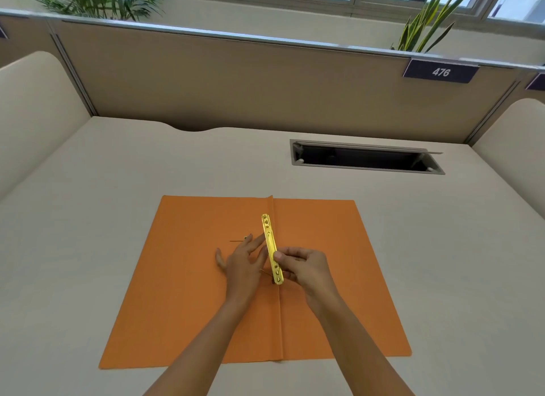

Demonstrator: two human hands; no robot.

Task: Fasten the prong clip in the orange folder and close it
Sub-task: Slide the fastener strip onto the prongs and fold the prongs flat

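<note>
two bare hands work a gold prong clip bar over an open orange folder

both forearms enter from the bottom edge, cut off below the elbows, at about 6 o'clock. the left hand (243, 265) lies palm down on the folder's left leaf, fingers spread and loosely extended toward the centre crease; its fingertips reach the bar, but whether they press it is hard to tell. the right hand (306, 267) pinches the gold clip bar (272, 248) between thumb and curled fingers, gripping its nearer half.

the bar is a long, narrow, shiny strip of metal with small holes and slots along it. it runs almost along the crease, near end at 6 o'clock, far end at 12 o'clock, tilted slightly left. the left hand hides most of what lies under it; only a thin dark prong (237, 241) shows at 9 o'clock from the bar, too fine to read clearly.

the orange folder (339, 307) is matte card, lying open and flat, its centre fold raised as a ridge. it rests on a smooth beige desk (118, 174).

farther off, at 1 o'clock, a rectangular cable hatch (365, 158) is sunk in the desk, its inside dark. behind stands a tan fabric partition (236, 82) with a dark number plate (441, 71) reading 476, then green plant leaves (424, 26) and windows.
</note>
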